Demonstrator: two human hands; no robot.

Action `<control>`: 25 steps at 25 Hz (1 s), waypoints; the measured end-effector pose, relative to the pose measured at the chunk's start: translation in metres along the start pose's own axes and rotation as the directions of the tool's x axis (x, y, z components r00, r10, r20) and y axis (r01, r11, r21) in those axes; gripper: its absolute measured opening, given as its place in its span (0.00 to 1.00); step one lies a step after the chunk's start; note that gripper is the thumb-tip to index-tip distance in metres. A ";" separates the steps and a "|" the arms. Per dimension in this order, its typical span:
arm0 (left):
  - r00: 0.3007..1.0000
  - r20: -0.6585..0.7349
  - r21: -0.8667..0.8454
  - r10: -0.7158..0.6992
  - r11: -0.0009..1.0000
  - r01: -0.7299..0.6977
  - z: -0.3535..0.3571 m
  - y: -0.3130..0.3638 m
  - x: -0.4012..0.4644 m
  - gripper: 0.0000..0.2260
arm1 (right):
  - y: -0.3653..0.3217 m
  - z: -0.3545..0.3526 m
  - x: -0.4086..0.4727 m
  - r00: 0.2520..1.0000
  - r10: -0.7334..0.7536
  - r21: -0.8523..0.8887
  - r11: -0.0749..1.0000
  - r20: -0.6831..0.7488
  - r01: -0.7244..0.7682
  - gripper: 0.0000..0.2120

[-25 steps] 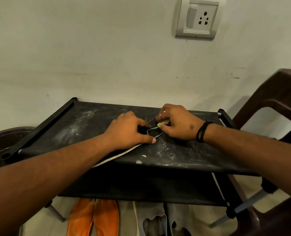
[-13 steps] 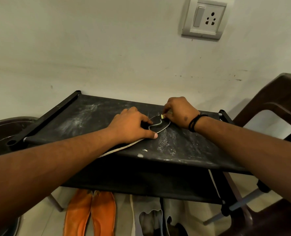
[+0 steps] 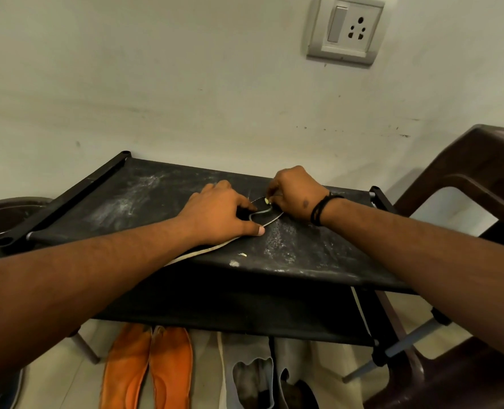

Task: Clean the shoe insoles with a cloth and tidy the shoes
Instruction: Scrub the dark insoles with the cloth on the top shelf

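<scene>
Insole (image 3: 215, 249) is pinned flat on rack (image 3: 318, 255) by spread left hand (image 3: 218, 215), steadied while pinched right hand (image 3: 296, 193) rubs it with cloth scrap (image 3: 267, 200).

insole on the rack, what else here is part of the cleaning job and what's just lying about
In the job: insole, left hand pressing it, right hand pinching a small pale bit, rack.
Lying about: orange shoes, brown chair, wall socket.

The left half of the dusty black fabric rack top (image 3: 120, 199) is left bare. The middle is taken up by a thin pale-edged dark insole (image 3: 215, 248) and both hands. Passage rightward is narrowed by a dark brown plastic chair (image 3: 463, 178); the back is closed off by the off-white wall (image 3: 185, 84).
</scene>
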State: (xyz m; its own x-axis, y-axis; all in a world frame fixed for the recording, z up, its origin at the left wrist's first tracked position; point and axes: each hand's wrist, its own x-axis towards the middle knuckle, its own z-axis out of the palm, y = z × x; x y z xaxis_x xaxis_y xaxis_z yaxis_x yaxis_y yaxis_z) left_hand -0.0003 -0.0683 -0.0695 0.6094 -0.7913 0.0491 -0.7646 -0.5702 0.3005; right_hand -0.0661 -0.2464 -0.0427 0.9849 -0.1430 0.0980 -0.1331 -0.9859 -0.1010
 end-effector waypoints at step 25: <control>0.999 -0.031 -0.033 0.017 0.999 -0.018 -0.001 -0.002 -0.005 0.27 | 0.008 -0.011 0.002 1.000 0.009 0.067 0.998 -0.009 -0.008 0.05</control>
State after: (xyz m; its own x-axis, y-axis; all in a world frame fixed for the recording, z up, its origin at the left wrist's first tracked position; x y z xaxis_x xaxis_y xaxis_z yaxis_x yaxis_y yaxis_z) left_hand -0.0020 -0.0628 -0.0692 0.6028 -0.7936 0.0833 -0.7679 -0.5485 0.3310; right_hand -0.0663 -0.2559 -0.0325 0.9827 -0.1522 0.1056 -0.1332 -0.9768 -0.1677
